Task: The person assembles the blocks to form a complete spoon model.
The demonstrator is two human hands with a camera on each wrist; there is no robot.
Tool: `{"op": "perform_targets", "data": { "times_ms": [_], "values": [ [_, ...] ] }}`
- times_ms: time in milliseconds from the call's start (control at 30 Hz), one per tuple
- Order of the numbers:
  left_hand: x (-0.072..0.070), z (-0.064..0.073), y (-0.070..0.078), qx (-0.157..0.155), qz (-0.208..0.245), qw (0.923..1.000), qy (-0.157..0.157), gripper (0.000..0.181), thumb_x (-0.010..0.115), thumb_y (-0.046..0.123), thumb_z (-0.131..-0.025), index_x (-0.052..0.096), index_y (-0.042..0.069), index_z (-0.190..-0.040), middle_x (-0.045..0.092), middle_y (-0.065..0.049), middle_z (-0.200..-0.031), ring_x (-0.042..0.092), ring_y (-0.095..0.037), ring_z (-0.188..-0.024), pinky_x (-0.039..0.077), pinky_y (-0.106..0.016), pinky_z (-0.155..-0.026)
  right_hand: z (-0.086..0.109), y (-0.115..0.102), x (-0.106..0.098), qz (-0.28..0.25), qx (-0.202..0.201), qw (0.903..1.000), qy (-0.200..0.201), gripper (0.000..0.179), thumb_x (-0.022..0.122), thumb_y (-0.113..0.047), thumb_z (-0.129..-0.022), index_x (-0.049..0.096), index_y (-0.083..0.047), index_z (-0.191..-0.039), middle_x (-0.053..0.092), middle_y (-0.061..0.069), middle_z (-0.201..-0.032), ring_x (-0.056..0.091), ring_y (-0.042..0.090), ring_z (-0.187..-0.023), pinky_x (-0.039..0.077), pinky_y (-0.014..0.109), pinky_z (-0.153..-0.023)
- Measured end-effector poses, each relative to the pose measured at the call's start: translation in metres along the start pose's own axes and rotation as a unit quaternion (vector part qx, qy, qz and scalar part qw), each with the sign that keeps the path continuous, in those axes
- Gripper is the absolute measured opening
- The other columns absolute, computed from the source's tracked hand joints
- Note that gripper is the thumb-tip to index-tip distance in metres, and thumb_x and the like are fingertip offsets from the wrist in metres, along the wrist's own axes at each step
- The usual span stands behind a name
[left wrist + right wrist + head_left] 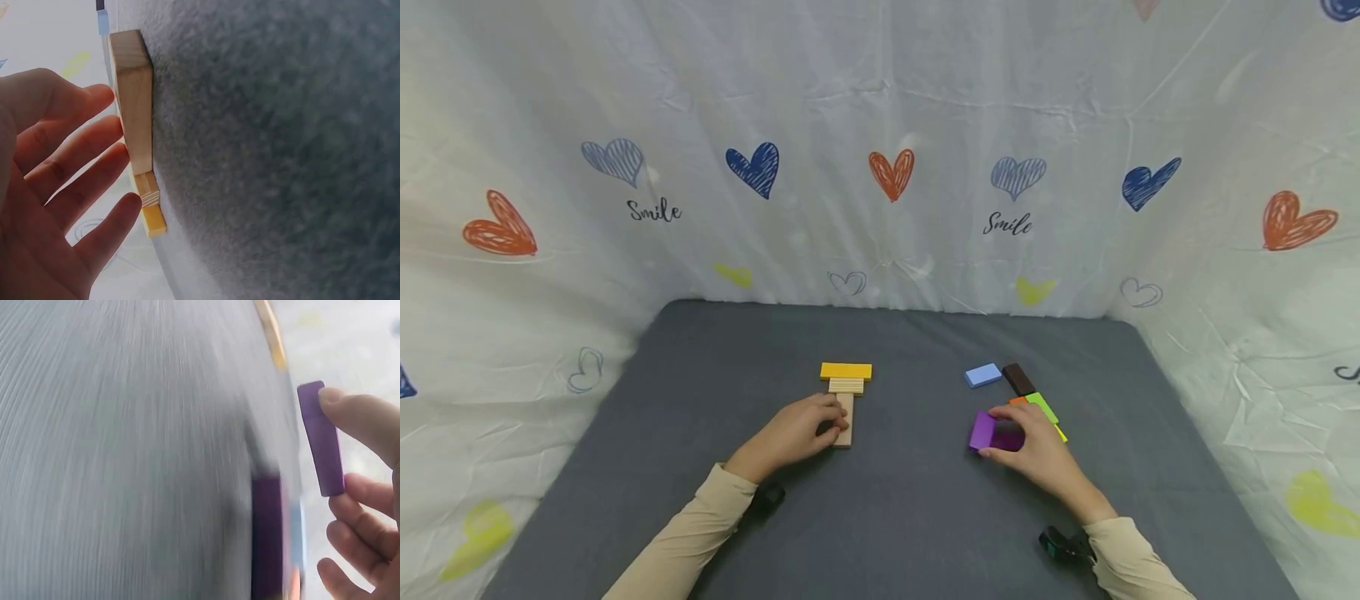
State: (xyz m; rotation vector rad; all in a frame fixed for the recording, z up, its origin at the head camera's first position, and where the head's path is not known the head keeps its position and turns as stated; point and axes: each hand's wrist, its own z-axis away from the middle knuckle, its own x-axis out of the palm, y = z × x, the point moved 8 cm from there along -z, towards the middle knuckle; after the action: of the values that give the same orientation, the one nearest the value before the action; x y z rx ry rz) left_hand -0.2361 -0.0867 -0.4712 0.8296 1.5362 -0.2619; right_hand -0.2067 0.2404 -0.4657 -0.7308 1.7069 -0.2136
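My right hand (1037, 446) pinches a purple block (981, 431) by its ends, between thumb and fingertips. The right wrist view shows that block (324, 447) up off the table, with a second purple block (267, 531) lying below it. On the left, my left hand (801, 427) touches a plain wooden block (845, 429) with loosely extended fingers. Beyond that block lies a ridged stack of thin wooden edges (846, 386), and past it a yellow-orange block (846, 371) set crosswise. Together these pieces form a T shape.
Behind the right hand lie a light blue block (983, 375), a dark brown block (1018, 379), a lime green block (1042, 407), and partly hidden orange (1018, 401) and yellow (1062, 433) blocks. The grey table (895, 533) meets a white curtain (820, 100) with printed hearts.
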Motion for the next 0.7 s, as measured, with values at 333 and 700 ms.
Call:
{"op": "perform_targets", "data": {
  "times_ms": [333, 700],
  "values": [
    [0.0, -0.003, -0.008, 0.004, 0.026, 0.9996, -0.014, 0.013, 0.07, 0.014, -0.09, 0.076, 0.02, -0.101, 0.069, 0.003, -0.109, 0.066, -0.017, -0.107, 0.055, -0.038, -0.093, -0.026, -0.083, 0.066, -0.035, -0.092, 0.992, -0.08, 0.056, 0.087, -0.044, -0.07, 0.067, -0.02, -0.117, 0.064, -0.007, -0.113, 0.054, 0.01, -0.106, 0.052, 0.037, -0.092],
    [0.004, -0.004, -0.013, 0.002, 0.033, 0.9993, -0.019, 0.015, 0.072, 0.014, -0.089, 0.076, 0.018, -0.103, 0.069, 0.001, -0.113, 0.065, -0.019, -0.114, 0.053, -0.041, -0.099, -0.034, -0.148, 0.114, -0.045, -0.151, 0.9795, -0.125, 0.057, 0.086, -0.046, -0.073, 0.067, -0.021, -0.12, 0.063, -0.008, -0.114, 0.052, 0.007, -0.105, 0.051, 0.029, -0.092]
  ]
}}
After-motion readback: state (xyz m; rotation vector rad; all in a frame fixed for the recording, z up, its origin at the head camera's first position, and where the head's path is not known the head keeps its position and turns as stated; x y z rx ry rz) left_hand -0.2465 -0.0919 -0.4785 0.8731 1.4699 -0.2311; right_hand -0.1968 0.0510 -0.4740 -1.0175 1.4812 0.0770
